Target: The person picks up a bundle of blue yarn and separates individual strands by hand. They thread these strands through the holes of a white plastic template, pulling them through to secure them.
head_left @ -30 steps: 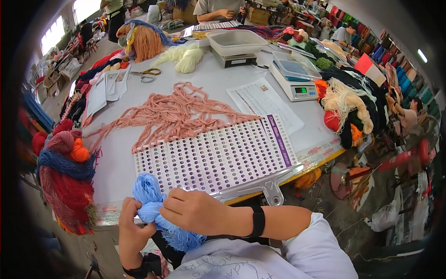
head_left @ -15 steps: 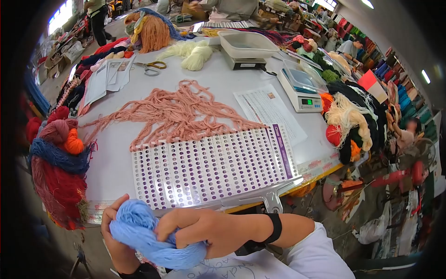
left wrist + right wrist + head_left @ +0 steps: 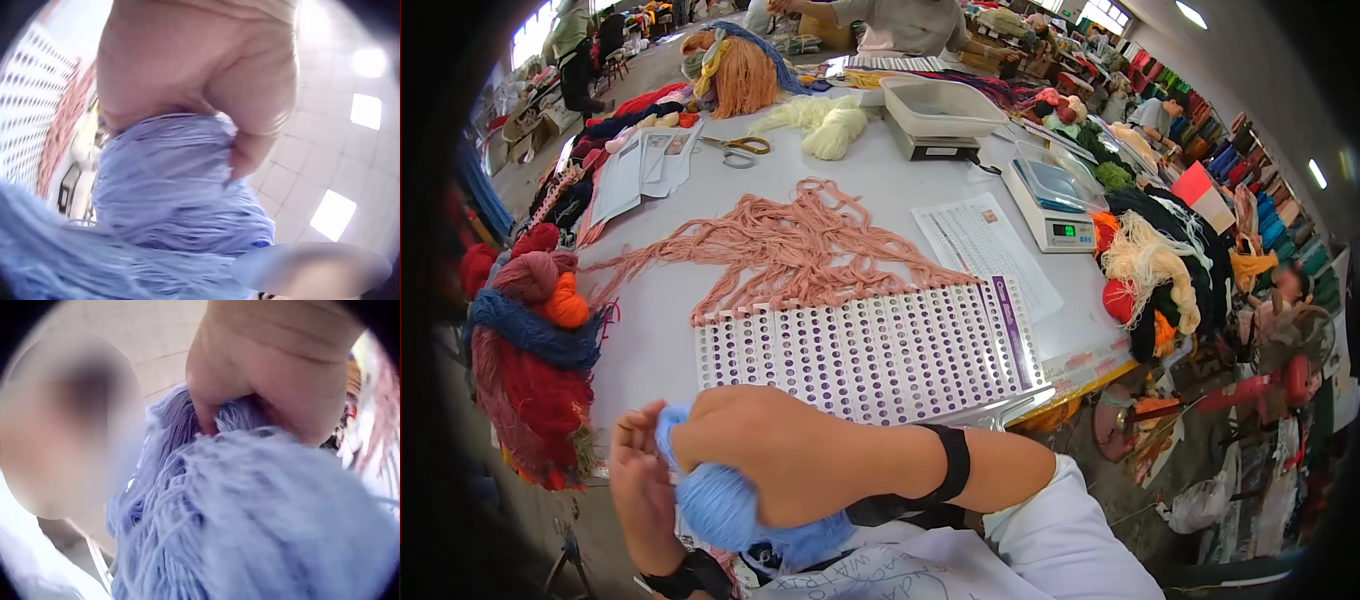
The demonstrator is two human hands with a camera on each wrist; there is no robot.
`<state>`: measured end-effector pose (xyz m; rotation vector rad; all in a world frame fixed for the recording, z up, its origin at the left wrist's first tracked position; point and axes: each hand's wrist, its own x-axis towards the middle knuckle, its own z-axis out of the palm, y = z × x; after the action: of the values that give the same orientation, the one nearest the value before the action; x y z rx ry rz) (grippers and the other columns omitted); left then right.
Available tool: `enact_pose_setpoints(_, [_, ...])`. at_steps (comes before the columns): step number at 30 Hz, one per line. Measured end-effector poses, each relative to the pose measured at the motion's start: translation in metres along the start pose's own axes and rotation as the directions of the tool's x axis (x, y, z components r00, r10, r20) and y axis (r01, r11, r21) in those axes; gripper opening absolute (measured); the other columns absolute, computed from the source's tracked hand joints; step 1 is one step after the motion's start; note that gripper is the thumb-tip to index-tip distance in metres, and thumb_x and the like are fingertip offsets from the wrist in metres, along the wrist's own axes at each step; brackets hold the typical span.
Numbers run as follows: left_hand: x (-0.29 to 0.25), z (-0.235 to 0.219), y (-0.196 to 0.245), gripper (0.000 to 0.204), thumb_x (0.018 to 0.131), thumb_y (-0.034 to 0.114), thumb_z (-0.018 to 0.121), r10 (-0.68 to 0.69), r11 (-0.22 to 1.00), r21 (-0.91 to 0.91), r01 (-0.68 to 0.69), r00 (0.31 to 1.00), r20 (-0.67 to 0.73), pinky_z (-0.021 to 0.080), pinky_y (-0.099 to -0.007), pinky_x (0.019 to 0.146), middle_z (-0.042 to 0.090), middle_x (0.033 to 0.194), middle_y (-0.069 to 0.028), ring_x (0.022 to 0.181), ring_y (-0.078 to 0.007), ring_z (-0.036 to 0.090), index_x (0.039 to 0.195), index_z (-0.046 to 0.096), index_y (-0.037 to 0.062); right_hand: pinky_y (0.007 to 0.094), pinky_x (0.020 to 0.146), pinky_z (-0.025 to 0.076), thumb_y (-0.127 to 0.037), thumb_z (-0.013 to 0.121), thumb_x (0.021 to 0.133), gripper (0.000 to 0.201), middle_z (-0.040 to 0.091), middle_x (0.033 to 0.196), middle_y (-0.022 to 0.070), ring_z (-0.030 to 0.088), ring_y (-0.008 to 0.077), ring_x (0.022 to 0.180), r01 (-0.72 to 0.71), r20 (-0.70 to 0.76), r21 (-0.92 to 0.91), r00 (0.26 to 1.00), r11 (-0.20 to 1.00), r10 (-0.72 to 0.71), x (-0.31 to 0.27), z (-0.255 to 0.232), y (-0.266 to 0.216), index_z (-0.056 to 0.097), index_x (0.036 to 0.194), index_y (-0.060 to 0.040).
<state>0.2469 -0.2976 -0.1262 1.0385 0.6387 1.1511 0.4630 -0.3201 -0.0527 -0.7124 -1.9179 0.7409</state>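
Close to the body, below the table's front edge, is a skein of light blue yarn (image 3: 715, 508). My right hand (image 3: 745, 445) reaches across it and grips it from above, back of the hand upward. In the right wrist view the thumb and fingers sink into the yarn (image 3: 181, 531), fingertips hidden. My left hand (image 3: 645, 490) is on the skein's left side. The left wrist view shows that thumb and palm round the bunched yarn (image 3: 169, 169), with its other fingers hidden behind. Just beyond lies a white board with rows of holes (image 3: 870, 350), pink yarn (image 3: 790, 245) looped along its far edge.
Coloured skeins (image 3: 535, 370) hang at the table's left edge; more yarn (image 3: 1160, 265) is heaped right. Two scales, one with a white tray (image 3: 945, 108) and one with a green display (image 3: 1060, 232), stand beyond a printed sheet (image 3: 990, 250). Scissors (image 3: 745, 148) lie further back.
The skein was bunched, then spread wider between both hands, and now shows narrower beneath the right hand. My right hand has moved up and left over the yarn, its back turning upward.
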Motion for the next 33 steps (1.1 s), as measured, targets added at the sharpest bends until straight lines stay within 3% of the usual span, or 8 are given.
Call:
enact_pose_setpoints(3, [0.008,-0.001,0.024,0.045,0.084,0.028,0.057,0.117,0.987,0.135,-0.089,0.969,-0.218,0.044,-0.0341,0.091,0.056,0.110,-0.0152,0.104,-0.0216,0.056,0.112,0.042,-0.0029,0.0388,0.064,0.046,-0.006,0.062,0.057,0.025,0.058,0.075,0.0187,0.057,0.0368,0.075,-0.064,0.156,-0.174,0.984,0.983,0.092,0.028,0.002,-0.022,0.056,0.081,-0.0031])
enact_pose_setpoints(5, [0.004,0.003,0.046,0.051,0.085,0.040,0.053,0.045,0.993,0.103,-0.051,0.997,0.056,0.042,-0.0347,0.093,0.055,0.115,-0.0151,0.104,-0.0196,0.055,0.112,0.043,-0.0026,0.0386,0.058,0.047,-0.008,0.064,0.058,0.022,0.059,0.069,0.0154,0.060,0.0349,0.069,-0.215,0.421,-0.374,0.827,0.902,0.372,0.047,0.002,-0.035,0.060,0.079,-0.0019])
enact_pose_setpoints(13, [-0.028,-0.008,0.072,0.055,0.091,0.046,0.044,-0.247,0.902,0.401,0.163,0.954,0.168,0.043,-0.0302,0.086,0.057,0.116,-0.0115,0.103,-0.0186,0.057,0.117,0.050,-0.0018,0.0399,0.056,0.048,-0.009,0.063,0.059,0.023,0.060,0.066,0.0158,0.061,0.0358,0.063,0.120,0.301,-0.346,0.954,0.930,-0.011,0.065,0.012,-0.050,0.056,0.078,0.0022])
enact_pose_setpoints(15, [-0.054,-0.080,0.092,0.051,0.092,0.044,0.045,-0.243,0.928,0.353,0.123,0.916,0.320,0.044,-0.0296,0.084,0.057,0.113,-0.0114,0.100,-0.0183,0.057,0.115,0.050,-0.0010,0.0397,0.056,0.048,-0.009,0.064,0.060,0.029,0.060,0.066,0.0146,0.061,0.0366,0.064,0.135,0.319,-0.314,0.947,0.940,-0.029,0.068,0.009,-0.063,0.056,0.085,0.0037])
enact_pose_setpoints(18, [-0.061,-0.072,0.120,0.046,0.092,0.041,0.045,-0.219,0.957,0.279,0.075,0.820,0.529,0.044,-0.0287,0.081,0.057,0.108,-0.0113,0.096,-0.0179,0.057,0.112,0.050,0.0003,0.0351,0.067,0.050,-0.019,0.072,0.055,0.055,0.063,0.080,0.0134,0.063,0.0310,0.075,0.006,0.284,-0.206,0.957,0.979,0.054,0.068,0.005,-0.070,0.058,0.106,-0.0023])
enact_pose_setpoints(20, [-0.058,-0.063,0.142,0.042,0.092,0.039,0.045,-0.197,0.972,0.228,0.057,0.727,0.657,0.045,-0.0281,0.079,0.057,0.104,-0.0112,0.093,-0.0176,0.057,0.110,0.050,0.0011,0.0345,0.074,0.048,-0.023,0.074,0.059,0.067,0.061,0.087,0.0156,0.061,0.0302,0.082,0.071,0.178,0.268,0.977,0.961,-0.121,0.061,0.002,-0.053,0.048,0.118,-0.0022])
enact_pose_setpoints(29, [0.080,0.058,0.268,0.027,0.094,0.030,0.047,-0.001,0.998,-0.011,0.069,0.172,0.985,0.047,-0.0254,0.071,0.058,0.089,-0.0107,0.080,-0.0163,0.057,0.102,0.051,0.0049,0.0302,0.080,0.047,-0.022,0.066,0.084,0.039,0.062,0.084,0.0067,0.060,0.0151,0.082,-0.405,0.108,0.173,0.914,0.898,0.392,-0.025,-0.029,0.026,0.053,0.116,-0.0033])
enact_pose_setpoints(33, [0.085,0.068,0.281,0.028,0.096,0.029,0.038,-0.098,0.993,0.077,0.088,0.259,0.961,0.045,-0.0257,0.071,0.056,0.093,-0.0127,0.082,-0.0150,0.055,0.102,0.051,0.0052,0.0281,0.078,0.047,-0.021,0.064,0.085,0.031,0.062,0.082,0.0058,0.059,0.0132,0.082,-0.583,0.100,0.013,0.809,0.813,0.579,-0.065,-0.028,0.055,0.058,0.110,-0.0021])
